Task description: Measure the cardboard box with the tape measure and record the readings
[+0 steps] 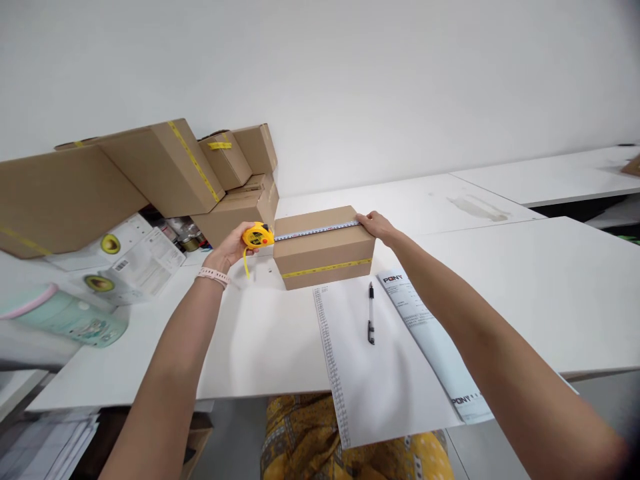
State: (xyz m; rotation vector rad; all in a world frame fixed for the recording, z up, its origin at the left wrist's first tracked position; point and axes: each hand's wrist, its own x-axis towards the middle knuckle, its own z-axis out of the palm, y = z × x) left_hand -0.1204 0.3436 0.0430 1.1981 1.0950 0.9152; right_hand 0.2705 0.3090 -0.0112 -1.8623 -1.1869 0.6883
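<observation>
A closed brown cardboard box [325, 252] with a yellow strip along its front side sits on the white table. My left hand [233, 247] is closed around a yellow tape measure [259, 235] at the box's left end. Its pale blade [315, 231] is drawn out across the top of the box, and a yellow strap hangs below the case. At the box's right edge my right hand [376, 225] pinches the far end of the blade against the cardboard.
Stacked cardboard boxes [160, 167] stand at the left, above white cartons with avocado pictures [125, 260]. A mint-green bucket [70, 317] is at the table's left side. In front lie a notebook page [350, 373], a pen [371, 313] and a PONY sheet [425, 327].
</observation>
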